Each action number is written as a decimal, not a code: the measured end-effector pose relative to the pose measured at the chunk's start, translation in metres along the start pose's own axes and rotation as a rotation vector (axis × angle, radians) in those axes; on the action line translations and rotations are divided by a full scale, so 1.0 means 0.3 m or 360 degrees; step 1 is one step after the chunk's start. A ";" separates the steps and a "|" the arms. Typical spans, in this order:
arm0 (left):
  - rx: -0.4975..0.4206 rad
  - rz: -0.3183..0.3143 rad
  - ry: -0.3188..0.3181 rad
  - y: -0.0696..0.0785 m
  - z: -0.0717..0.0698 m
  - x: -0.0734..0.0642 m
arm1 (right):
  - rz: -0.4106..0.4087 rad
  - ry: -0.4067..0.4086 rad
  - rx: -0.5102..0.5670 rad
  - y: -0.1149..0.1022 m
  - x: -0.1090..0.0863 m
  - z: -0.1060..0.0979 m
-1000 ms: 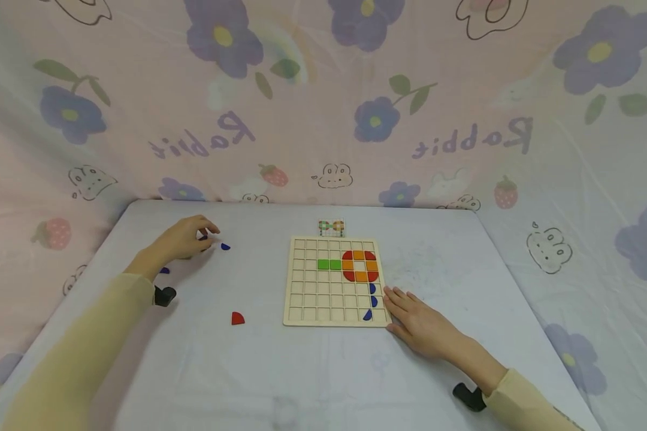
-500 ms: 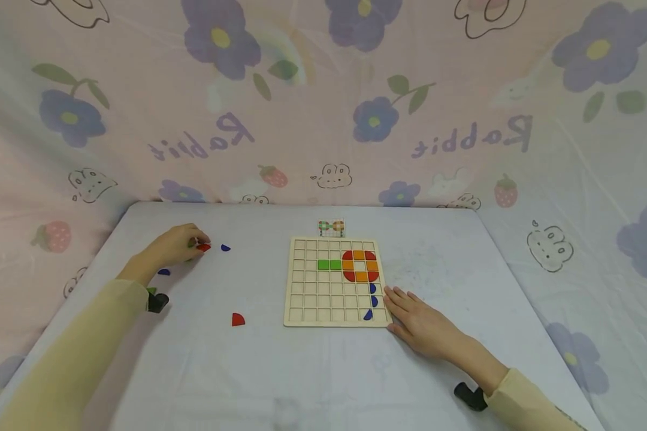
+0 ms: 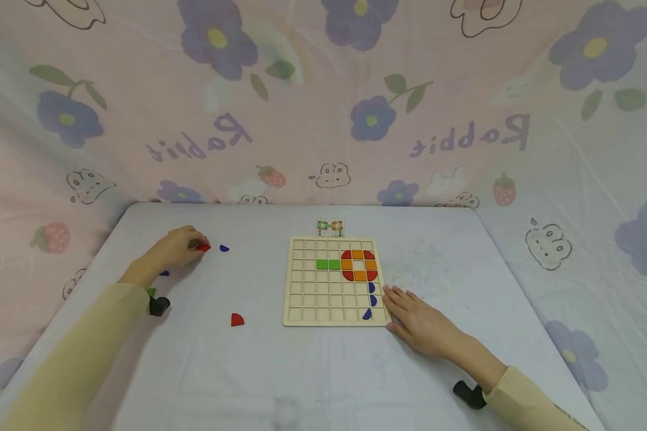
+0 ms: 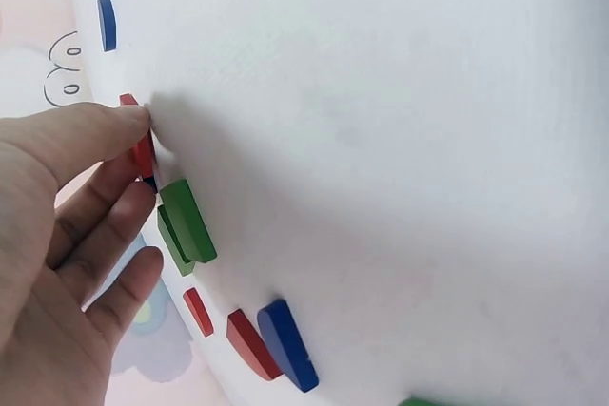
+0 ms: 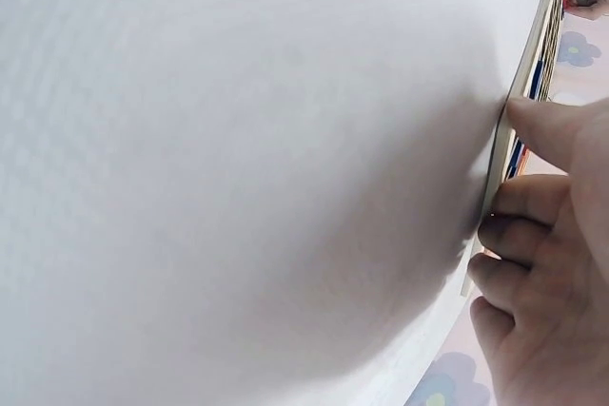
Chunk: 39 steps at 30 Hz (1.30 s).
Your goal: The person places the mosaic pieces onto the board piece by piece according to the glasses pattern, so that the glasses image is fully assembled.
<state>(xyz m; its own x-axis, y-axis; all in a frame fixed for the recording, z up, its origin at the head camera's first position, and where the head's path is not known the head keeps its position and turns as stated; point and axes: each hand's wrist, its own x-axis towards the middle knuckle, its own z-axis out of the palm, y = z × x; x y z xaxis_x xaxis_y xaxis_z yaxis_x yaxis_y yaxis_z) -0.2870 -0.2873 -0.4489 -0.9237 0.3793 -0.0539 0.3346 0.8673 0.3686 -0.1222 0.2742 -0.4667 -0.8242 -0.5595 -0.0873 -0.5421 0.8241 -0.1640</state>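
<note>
One wooden grid board (image 3: 298, 299) bears four orange squares (image 3: 358, 254), two green squares (image 3: 322, 264), four red quarter-rounds (image 3: 348, 276), three blue half-rounds (image 3: 373, 300); the right hand (image 3: 419, 323), fingers straight, touches its right edge. Left of it, the left hand (image 3: 175, 248), fingers spread a second ago, pinches one red piece (image 4: 143, 152), long axis steep in the left wrist view

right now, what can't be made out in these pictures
Pattern card: details too small, head view.
Held red piece: partly hidden by the left hand, left wrist view.
Lowest green piece: cut off by the bottom edge, left wrist view.
Board: pattern lost edge-on, right wrist view.
</note>
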 end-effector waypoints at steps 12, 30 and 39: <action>-0.0174 0.0107 0.0160 0.058 0.001 0.029 | 0.0009 -0.0004 0.0008 -0.002 -0.007 0.000; -0.0350 0.0527 0.0458 0.309 0.038 0.186 | 0.0019 -0.0020 0.0037 -0.006 -0.001 -0.004; -0.0406 0.0605 0.0446 0.430 0.078 0.251 | 0.0015 -0.0021 0.0027 -0.004 -0.001 -0.002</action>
<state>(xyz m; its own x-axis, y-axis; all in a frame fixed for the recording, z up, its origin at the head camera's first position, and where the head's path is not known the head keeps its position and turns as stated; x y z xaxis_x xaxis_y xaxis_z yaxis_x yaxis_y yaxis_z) -0.3089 -0.1394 -0.4271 -0.7724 0.5205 0.3640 0.6313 0.5666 0.5296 -0.1213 0.2735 -0.4659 -0.8271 -0.5527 -0.1020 -0.5311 0.8280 -0.1800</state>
